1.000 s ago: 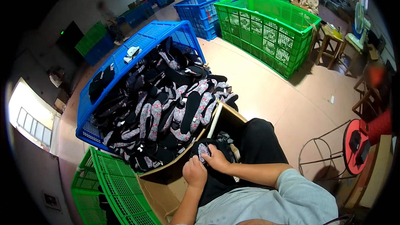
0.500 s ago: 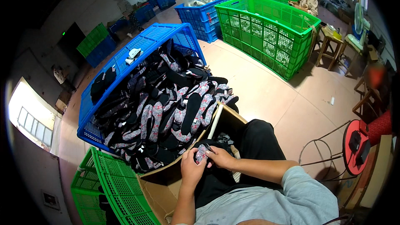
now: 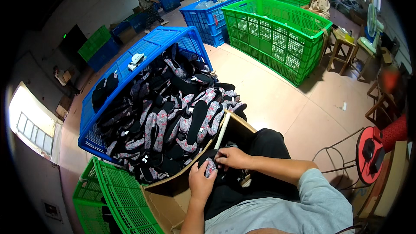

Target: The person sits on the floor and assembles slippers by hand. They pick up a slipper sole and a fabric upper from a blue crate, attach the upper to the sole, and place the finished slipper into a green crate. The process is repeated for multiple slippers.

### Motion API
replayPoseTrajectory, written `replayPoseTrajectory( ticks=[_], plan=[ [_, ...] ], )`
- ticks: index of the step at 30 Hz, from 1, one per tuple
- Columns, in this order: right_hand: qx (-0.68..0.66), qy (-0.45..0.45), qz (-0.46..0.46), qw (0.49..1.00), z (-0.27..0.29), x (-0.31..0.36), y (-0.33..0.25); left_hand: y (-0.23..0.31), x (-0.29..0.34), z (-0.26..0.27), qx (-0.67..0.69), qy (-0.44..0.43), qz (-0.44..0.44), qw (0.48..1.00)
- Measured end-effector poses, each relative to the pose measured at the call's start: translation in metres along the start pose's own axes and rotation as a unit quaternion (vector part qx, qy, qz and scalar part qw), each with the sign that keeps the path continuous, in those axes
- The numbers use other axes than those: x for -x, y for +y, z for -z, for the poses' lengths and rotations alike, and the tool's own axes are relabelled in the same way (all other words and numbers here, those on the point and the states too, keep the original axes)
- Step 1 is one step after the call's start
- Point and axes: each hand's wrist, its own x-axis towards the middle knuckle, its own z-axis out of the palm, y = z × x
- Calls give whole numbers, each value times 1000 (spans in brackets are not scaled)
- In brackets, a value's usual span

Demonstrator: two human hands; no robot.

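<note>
A slipper [image 3: 211, 167] with pink-grey floral cloth and a black part is between my hands, above my lap. My left hand [image 3: 201, 183] wraps its near left side, fingers closed on it. My right hand [image 3: 234, 158] has its fingers bent together at the black right edge; what the fingertips pinch is partly hidden. Just beyond, a large pile of similar floral and black slippers [image 3: 199, 123] spills out of a tipped blue crate [image 3: 125, 71]. A cardboard box [image 3: 162, 206] stands open beside my legs, with a pale bar [image 3: 222, 131] along its far part.
Green mesh crates stand at the lower left [image 3: 117, 195] and ahead to the right [image 3: 268, 39]. Stacked blue crates [image 3: 212, 24] hold pale items. A red round stool [image 3: 368, 156] with black objects is at my right. Several people are farther off, one [image 3: 320, 2] behind the green crate.
My right hand has shifted slightly right and up along the slipper, and more of its black part shows. In the background, one person moved right and another appears behind the blue crates, where the clear bag has dropped.
</note>
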Motion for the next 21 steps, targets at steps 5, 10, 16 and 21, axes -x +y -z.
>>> replayPoseTrajectory(
  ticks=[5, 10, 16, 21],
  plan=[
    [238, 100, 56, 964, 23, 4, -17, -10, 14, -9, -12, 60, -49, 997],
    [320, 40, -11, 946, 13, -6, 20, -9, 23, -20, -65, 57, -114, 990],
    [283, 54, 29, 957, 7, -14, 34, -19, 26, -30, -77, 67, -111, 989],
    [273, 39, 87, 957, 3, -16, 34, -38, 13, -38, -44, 63, -85, 993]
  ],
)
